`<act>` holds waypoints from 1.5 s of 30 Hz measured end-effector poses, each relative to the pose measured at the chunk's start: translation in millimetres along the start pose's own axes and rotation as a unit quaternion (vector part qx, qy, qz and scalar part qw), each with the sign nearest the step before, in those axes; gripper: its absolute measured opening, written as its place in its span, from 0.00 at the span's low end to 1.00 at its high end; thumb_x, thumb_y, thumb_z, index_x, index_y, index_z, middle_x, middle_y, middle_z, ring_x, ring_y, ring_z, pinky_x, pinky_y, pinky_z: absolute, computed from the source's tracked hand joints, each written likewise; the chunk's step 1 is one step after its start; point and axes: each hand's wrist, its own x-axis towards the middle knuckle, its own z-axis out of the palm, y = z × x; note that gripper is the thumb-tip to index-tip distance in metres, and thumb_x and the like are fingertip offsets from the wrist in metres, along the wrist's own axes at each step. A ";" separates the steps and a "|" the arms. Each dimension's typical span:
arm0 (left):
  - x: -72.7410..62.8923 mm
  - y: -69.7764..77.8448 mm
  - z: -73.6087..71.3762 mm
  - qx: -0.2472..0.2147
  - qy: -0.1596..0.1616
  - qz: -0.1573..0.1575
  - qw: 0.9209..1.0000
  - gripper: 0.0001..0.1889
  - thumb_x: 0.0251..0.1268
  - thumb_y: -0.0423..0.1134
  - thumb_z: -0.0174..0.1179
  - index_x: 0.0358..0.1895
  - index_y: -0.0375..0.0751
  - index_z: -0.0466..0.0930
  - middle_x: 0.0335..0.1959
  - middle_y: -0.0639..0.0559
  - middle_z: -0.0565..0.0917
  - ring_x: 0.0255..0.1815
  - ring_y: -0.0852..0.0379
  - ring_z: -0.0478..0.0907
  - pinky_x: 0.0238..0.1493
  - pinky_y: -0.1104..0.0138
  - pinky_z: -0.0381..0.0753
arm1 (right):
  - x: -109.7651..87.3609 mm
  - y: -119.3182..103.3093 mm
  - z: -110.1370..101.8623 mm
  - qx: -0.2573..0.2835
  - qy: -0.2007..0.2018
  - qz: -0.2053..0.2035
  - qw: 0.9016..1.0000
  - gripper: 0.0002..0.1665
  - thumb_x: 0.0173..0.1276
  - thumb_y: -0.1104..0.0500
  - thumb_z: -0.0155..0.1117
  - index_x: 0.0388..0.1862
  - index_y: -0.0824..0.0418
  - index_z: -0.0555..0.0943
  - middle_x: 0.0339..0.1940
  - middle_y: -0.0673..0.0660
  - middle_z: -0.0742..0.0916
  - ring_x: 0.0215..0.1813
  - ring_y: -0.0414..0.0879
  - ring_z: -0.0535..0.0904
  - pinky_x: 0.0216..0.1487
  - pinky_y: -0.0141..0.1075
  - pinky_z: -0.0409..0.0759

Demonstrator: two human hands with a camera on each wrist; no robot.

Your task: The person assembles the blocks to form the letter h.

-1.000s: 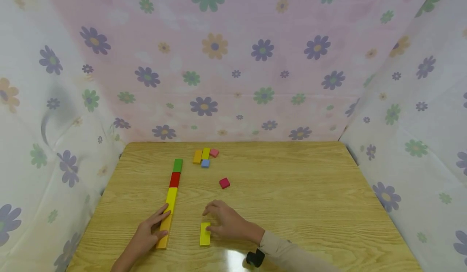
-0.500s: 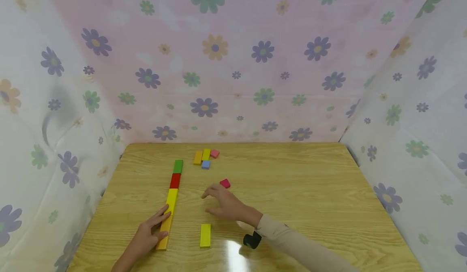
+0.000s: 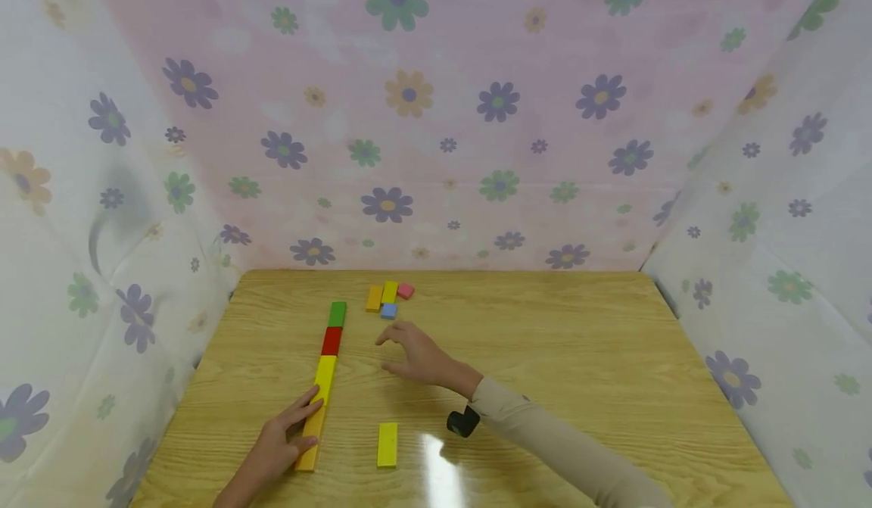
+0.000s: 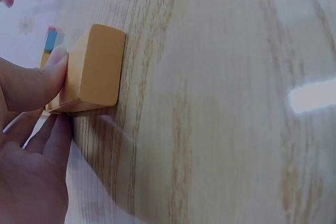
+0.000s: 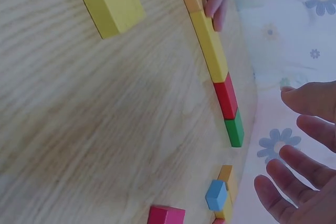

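Note:
A straight row of blocks runs away from me on the left: an orange block (image 3: 306,461) nearest, then a yellow block (image 3: 327,369), a red block (image 3: 331,341) and a green block (image 3: 337,314). My left hand (image 3: 274,444) rests against the row's left side, its thumb on the orange block and fingertips near the orange-yellow joint. My right hand (image 3: 424,358) hovers over the table with fingers spread and nothing between them. Under it, hidden in the head view, lies a crimson block (image 5: 166,215). Another yellow block (image 3: 387,445) lies nearer me.
Behind the right hand sits a small cluster: an orange block (image 3: 374,298), a yellow block (image 3: 390,292), a pink block (image 3: 406,291) and a blue block (image 3: 389,311). Flowered cloth (image 3: 453,152) encloses the wooden table (image 3: 559,341) at the back and sides.
My right hand has left the single yellow block and moved away from me, now covering the crimson block in the head view. The left hand keeps its place on the row.

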 end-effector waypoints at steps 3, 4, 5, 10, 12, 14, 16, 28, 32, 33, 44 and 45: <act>-0.1 -0.4 -0.2 0.002 0.001 -0.001 1.000 0.31 0.51 0.24 0.66 0.63 0.38 0.73 0.71 0.50 0.63 0.70 0.49 0.58 0.64 0.54 0.63 | 9.4 5.1 -0.8 0.005 0.006 0.003 1.000 0.18 0.64 0.58 0.67 0.52 0.58 0.78 0.54 0.56 0.76 0.55 0.51 0.74 0.54 0.38 0.75; -0.3 -0.6 -0.2 0.001 0.001 -0.001 1.000 0.31 0.51 0.23 0.66 0.63 0.38 0.74 0.71 0.50 0.63 0.70 0.49 0.58 0.64 0.55 0.64 | 12.4 6.9 -0.9 0.007 0.009 0.004 1.000 0.18 0.63 0.58 0.67 0.52 0.59 0.78 0.53 0.56 0.76 0.54 0.51 0.75 0.53 0.37 0.76; -0.5 -0.9 -0.2 0.001 0.002 -0.001 1.000 0.31 0.51 0.23 0.66 0.62 0.38 0.74 0.71 0.51 0.63 0.70 0.50 0.58 0.64 0.57 0.64 | 15.1 8.6 -1.0 0.010 0.012 0.004 1.000 0.18 0.63 0.59 0.67 0.52 0.59 0.78 0.54 0.57 0.77 0.54 0.51 0.75 0.53 0.38 0.76; -1.1 -1.9 0.0 0.001 0.004 -0.001 1.000 0.31 0.50 0.23 0.67 0.62 0.39 0.74 0.70 0.51 0.64 0.69 0.50 0.59 0.64 0.62 0.64 | 27.8 17.4 -0.5 0.018 0.027 0.003 0.999 0.17 0.63 0.60 0.67 0.51 0.60 0.78 0.52 0.56 0.77 0.52 0.48 0.74 0.52 0.35 0.76; -0.9 -2.5 0.2 0.001 0.004 0.000 1.000 0.31 0.50 0.24 0.67 0.63 0.39 0.74 0.70 0.50 0.64 0.70 0.50 0.59 0.64 0.60 0.65 | 32.3 21.3 -0.1 0.023 0.032 0.008 0.999 0.17 0.63 0.60 0.66 0.51 0.60 0.78 0.52 0.56 0.77 0.50 0.47 0.74 0.51 0.35 0.76; -0.8 -3.0 0.2 -0.001 0.003 0.001 1.000 0.32 0.50 0.24 0.67 0.63 0.39 0.74 0.70 0.50 0.64 0.70 0.49 0.59 0.64 0.58 0.65 | 37.2 25.7 0.8 0.031 0.035 0.016 0.999 0.18 0.64 0.59 0.66 0.52 0.60 0.78 0.52 0.57 0.78 0.50 0.49 0.74 0.51 0.36 0.76; -0.8 -2.9 0.1 -0.002 0.001 0.001 1.000 0.32 0.50 0.24 0.67 0.63 0.39 0.73 0.71 0.49 0.63 0.70 0.48 0.58 0.63 0.56 0.66 | 42.3 29.9 1.7 0.039 0.036 0.022 0.998 0.19 0.63 0.59 0.66 0.53 0.61 0.78 0.52 0.59 0.78 0.50 0.53 0.75 0.49 0.37 0.76; -1.1 -2.5 0.1 0.007 0.007 0.002 1.000 0.32 0.50 0.24 0.67 0.62 0.39 0.74 0.70 0.50 0.64 0.70 0.49 0.59 0.63 0.57 0.66 | 72.4 47.6 6.0 0.073 0.047 0.050 0.995 0.23 0.61 0.64 0.67 0.55 0.68 0.76 0.54 0.62 0.77 0.51 0.61 0.74 0.46 0.39 0.76; -0.7 -3.6 0.3 -0.001 0.005 0.005 1.000 0.32 0.50 0.23 0.67 0.63 0.38 0.74 0.70 0.48 0.64 0.70 0.47 0.59 0.63 0.54 0.66 | 80.0 53.3 7.3 0.085 0.046 0.075 0.993 0.24 0.61 0.65 0.67 0.56 0.68 0.75 0.55 0.65 0.75 0.52 0.62 0.74 0.46 0.40 0.77; -0.5 -4.1 0.1 -0.001 0.004 0.004 1.000 0.31 0.50 0.23 0.67 0.62 0.38 0.74 0.70 0.49 0.64 0.70 0.47 0.59 0.63 0.54 0.66 | 82.1 54.8 8.0 0.086 0.047 0.078 0.992 0.24 0.61 0.65 0.67 0.56 0.68 0.75 0.55 0.65 0.75 0.52 0.62 0.74 0.46 0.40 0.77; -0.9 -9.0 -0.7 -0.002 -0.003 0.030 1.000 0.31 0.50 0.25 0.67 0.62 0.37 0.74 0.71 0.49 0.63 0.70 0.47 0.59 0.60 0.78 0.60 | 100.8 66.4 13.0 0.080 0.053 0.106 0.990 0.30 0.60 0.63 0.68 0.61 0.68 0.72 0.60 0.64 0.73 0.54 0.56 0.73 0.49 0.42 0.77; -0.5 -9.1 -0.5 -0.005 -0.005 0.033 0.999 0.31 0.50 0.25 0.67 0.62 0.37 0.73 0.71 0.49 0.63 0.70 0.46 0.58 0.60 0.79 0.59 | 102.4 67.2 13.0 0.080 0.051 0.113 0.989 0.31 0.59 0.63 0.69 0.62 0.68 0.71 0.61 0.63 0.73 0.55 0.55 0.73 0.50 0.42 0.77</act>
